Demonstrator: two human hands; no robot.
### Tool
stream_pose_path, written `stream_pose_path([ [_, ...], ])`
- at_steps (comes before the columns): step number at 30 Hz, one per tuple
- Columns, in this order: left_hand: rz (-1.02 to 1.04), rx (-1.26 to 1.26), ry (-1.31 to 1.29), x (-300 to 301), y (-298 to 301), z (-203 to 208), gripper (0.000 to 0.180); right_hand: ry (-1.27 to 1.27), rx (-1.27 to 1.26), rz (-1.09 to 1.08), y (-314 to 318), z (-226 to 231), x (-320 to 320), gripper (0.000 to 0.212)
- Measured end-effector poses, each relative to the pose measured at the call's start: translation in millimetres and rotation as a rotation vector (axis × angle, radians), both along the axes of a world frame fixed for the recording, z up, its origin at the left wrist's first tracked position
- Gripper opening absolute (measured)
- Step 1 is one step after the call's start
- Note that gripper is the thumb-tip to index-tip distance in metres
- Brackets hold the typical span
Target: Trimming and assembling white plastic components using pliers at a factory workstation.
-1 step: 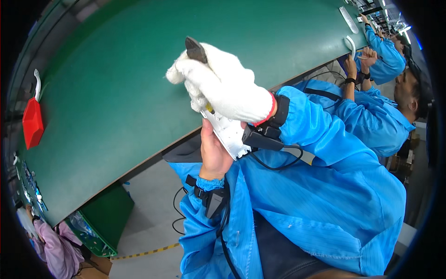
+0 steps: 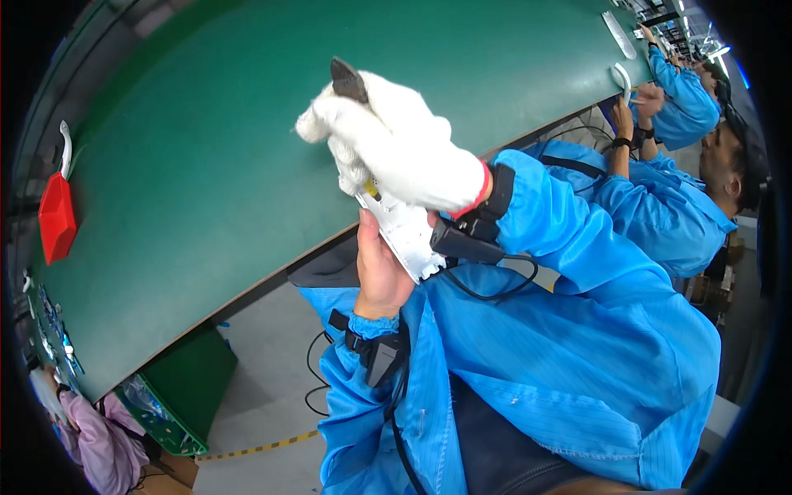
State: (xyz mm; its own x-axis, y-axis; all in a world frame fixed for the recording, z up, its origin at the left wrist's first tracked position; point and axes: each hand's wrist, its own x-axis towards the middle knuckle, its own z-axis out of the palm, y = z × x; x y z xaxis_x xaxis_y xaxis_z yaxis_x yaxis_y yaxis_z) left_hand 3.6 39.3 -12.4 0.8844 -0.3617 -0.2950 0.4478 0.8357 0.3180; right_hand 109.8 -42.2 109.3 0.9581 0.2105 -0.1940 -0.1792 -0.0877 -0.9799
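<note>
My left hand (image 2: pixel 384 276), bare, is closed around a white plastic part (image 2: pixel 403 235) with a notched lower end, held just off the table's near edge. Above it, my right hand (image 2: pixel 392 136) wears a white knit glove with a red cuff and is closed in a fist. A dark, pointed handle end (image 2: pixel 348 81) sticks out at the top of this fist. Below the fist a yellow piece (image 2: pixel 372 190) shows against the white part. Both look like one hand tool, its middle hidden by the glove.
A red dustpan-like scoop (image 2: pixel 58 219) with a white handle lies on the green table (image 2: pixel 223 165) at far left. Blue and white pieces (image 2: pixel 62 334) lie at the lower left corner. A green bin (image 2: pixel 186 388) stands below. Co-workers (image 2: pixel 660 194) sit at right; another (image 2: pixel 103 441) is lower left.
The tool's dark end and my gloved right hand have shifted slightly upward, and more of the yellow piece shows. My left hand and the white part stay in place.
</note>
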Motion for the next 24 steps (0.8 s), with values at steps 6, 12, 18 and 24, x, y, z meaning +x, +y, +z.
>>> stream_pose_path([
  [6, -0.05, -0.066, -0.099, 1.2, -1.0, 6.5, 0.066, 0.05, 0.191, 0.029, -5.4, -4.6, 7.8, 0.031],
  [12, -0.07, -0.059, -0.131, 0.9, -0.1, -2.5, 0.067, 0.081, 0.177, 0.016, -3.7, -8.1, 8.0, 0.031],
  [18, -0.018, 0.007, -0.134, 1.9, -1.9, 11.6, 0.062, 0.074, 0.094, -0.057, 2.8, -3.9, 0.3, 0.031],
  [24, 0.002, 0.015, -0.099, -1.2, -2.4, 13.2, 0.063, -0.04, 0.014, -0.037, 2.5, -2.4, -12.6, 0.028],
])
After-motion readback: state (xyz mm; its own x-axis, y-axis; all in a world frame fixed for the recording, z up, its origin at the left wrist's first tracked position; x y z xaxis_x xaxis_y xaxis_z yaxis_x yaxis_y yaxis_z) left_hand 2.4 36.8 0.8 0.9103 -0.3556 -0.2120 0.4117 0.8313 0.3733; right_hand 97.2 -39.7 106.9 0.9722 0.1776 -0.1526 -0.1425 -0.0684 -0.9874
